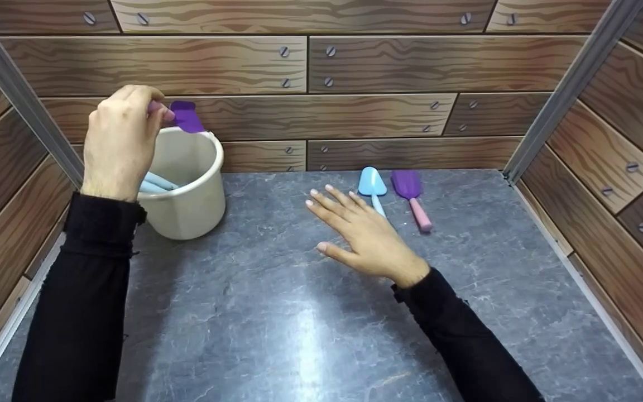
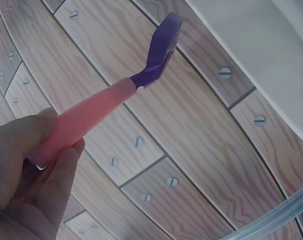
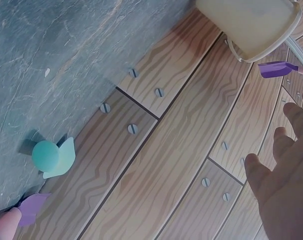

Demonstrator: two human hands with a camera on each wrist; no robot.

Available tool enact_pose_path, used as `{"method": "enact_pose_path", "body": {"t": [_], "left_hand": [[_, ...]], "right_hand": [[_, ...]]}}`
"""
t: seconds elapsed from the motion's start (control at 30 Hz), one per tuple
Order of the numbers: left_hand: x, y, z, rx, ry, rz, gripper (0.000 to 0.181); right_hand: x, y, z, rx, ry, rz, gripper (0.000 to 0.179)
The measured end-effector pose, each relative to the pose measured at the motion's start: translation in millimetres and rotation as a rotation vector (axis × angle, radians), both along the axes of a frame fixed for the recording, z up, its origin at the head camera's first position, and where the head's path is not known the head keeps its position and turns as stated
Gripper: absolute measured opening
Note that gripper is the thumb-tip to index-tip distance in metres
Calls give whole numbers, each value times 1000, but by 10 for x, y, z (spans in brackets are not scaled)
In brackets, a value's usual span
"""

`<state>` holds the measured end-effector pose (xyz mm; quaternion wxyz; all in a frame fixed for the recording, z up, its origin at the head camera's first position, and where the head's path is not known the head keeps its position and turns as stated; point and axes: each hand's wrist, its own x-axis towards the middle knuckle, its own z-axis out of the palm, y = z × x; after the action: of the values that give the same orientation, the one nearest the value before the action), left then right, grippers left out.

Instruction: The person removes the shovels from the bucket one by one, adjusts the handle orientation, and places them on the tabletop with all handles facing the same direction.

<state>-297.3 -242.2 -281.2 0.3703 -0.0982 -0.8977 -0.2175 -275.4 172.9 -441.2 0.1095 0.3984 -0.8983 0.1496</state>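
My left hand [image 1: 120, 139] is raised over the left rim of a cream bucket [image 1: 196, 215]. It pinches the pink handle of a toy shovel with a purple blade [image 1: 186, 116], which stands out over the bucket's far rim. In the left wrist view thumb and fingers grip the end of that handle [image 2: 94, 112]. Light blue handles [image 1: 159, 181] lean inside the bucket. With fingers spread, my right hand [image 1: 369, 243] hovers palm down over the table, overlapping the handle of a light blue toy shovel [image 1: 372, 181] and holding nothing.
Beside the blue shovel, a second purple toy shovel with pink handle [image 1: 407, 183] lies on the grey marbled table [image 1: 254, 312]. Wood-patterned panels [image 1: 377, 61] wall the back and both sides, with metal corner posts [image 1: 572, 84] at left and right.
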Motion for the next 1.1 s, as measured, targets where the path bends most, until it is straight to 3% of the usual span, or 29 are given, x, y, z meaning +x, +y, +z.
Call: {"method": "enact_pose_path", "body": {"t": [0.57, 1.1], "left_hand": [[43, 254, -123, -9, 32, -74, 27], [60, 542, -376, -24, 70, -123, 25]], "right_hand": [[-7, 23, 18, 0, 5, -3, 81], [-23, 43, 17, 4, 4, -11, 83]]}}
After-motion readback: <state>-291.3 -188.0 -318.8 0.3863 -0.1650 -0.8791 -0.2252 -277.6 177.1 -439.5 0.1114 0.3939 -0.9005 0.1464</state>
